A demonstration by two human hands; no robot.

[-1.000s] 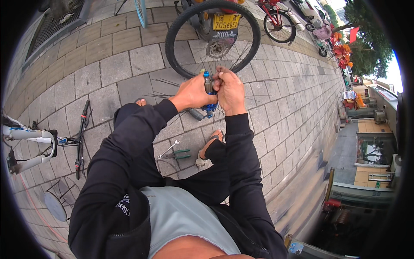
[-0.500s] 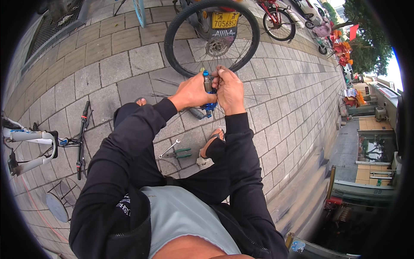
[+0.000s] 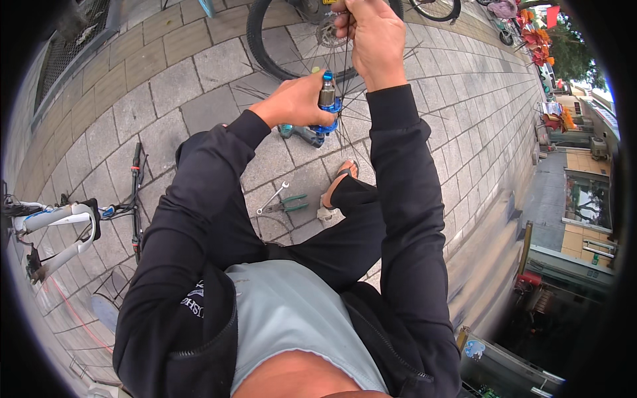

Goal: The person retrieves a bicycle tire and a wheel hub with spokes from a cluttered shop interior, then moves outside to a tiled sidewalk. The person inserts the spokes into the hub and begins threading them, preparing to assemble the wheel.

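Observation:
My left hand [image 3: 295, 101] is wrapped round a blue bicycle hub [image 3: 337, 109], held nearly upright with its grey metal barrel and blue end cap on top. Thin dark spokes [image 3: 344, 136] fan out from the hub. My right hand [image 3: 379, 41] is raised above and beyond it, fingers pinched at the top of a thin spoke that runs down toward the hub. Part of the fingertips lies at the picture's upper edge. Just past the hub stands a wheel with a black tyre [image 3: 257, 41] and a brake disc [image 3: 328, 34].
On the paving near my foot lie a wrench [image 3: 273, 198] and green-handled pliers [image 3: 292, 203]. To the left are a handlebar [image 3: 137, 192] and a white bicycle frame [image 3: 63, 225], with a round stool [image 3: 105, 306] below. Another bicycle wheel [image 3: 438, 9] is at the far right.
My right hand has moved up and away from the hub, drawing the spoke's upper part with it. My left hand keeps its hold on the hub. The view has tilted slightly down.

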